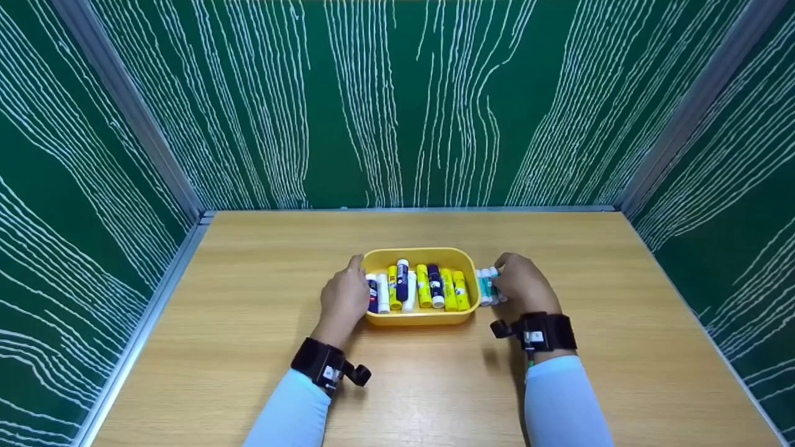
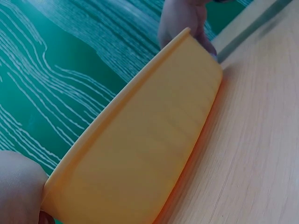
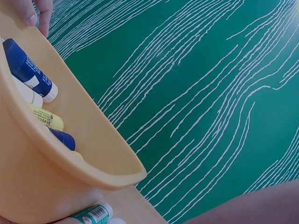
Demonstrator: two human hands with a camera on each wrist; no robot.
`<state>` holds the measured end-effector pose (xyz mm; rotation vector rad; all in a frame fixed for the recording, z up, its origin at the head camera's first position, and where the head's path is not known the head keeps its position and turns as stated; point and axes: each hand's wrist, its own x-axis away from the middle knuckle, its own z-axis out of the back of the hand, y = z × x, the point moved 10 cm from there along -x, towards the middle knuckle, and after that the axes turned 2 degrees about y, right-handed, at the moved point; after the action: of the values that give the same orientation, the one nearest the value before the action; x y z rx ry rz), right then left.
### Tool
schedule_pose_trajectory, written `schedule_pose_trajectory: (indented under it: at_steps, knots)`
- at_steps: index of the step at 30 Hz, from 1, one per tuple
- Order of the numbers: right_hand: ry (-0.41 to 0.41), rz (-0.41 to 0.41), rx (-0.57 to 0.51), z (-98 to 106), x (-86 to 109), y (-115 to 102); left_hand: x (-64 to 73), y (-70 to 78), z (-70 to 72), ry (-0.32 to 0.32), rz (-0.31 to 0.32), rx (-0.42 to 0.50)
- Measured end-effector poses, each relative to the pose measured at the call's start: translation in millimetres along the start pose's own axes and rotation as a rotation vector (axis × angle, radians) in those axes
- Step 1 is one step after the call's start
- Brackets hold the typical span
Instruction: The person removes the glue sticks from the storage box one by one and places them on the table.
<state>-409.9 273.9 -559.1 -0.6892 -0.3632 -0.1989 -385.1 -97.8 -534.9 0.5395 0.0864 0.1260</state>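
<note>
A yellow plastic tub (image 1: 422,320) sits on the table with several glue sticks inside, among them a yellow stick (image 1: 423,287), a dark blue stick (image 1: 402,279) and a white stick (image 1: 383,293). My left hand (image 1: 345,295) grips the tub's left end, its fingertips over the rim in the right wrist view. Just outside the right end, a few teal-and-white glue sticks (image 1: 484,288) lie side by side. My right hand (image 1: 526,282) holds these with bent fingers at their right side. One teal stick (image 3: 96,213) shows below the tub in the right wrist view; most of that hand is hidden there.
The wooden table (image 1: 248,261) carries the tub near its middle. Green panels (image 1: 410,124) with white wavy lines stand along the back and both sides, with metal posts (image 1: 133,105) at the corners. A black wrist camera band (image 1: 546,332) is on each arm.
</note>
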Motion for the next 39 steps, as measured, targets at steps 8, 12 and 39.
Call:
schedule_pose_trajectory:
  at_steps: [8, 12, 39]
  knots:
    - [0.005, -0.005, 0.022, 4, 2.6, -2, 0.1, 0.4, -0.2, -0.01, 0.001, 0.019]
    - [0.028, -0.009, 0.021, 8, 5.1, -4, -0.4, 0.9, -0.2, -0.008, -0.005, 0.018]
    - [0.226, 0.272, -0.123, -3, 33.2, -92, -1.0, 1.8, 1.3, -0.005, -0.004, -0.011]
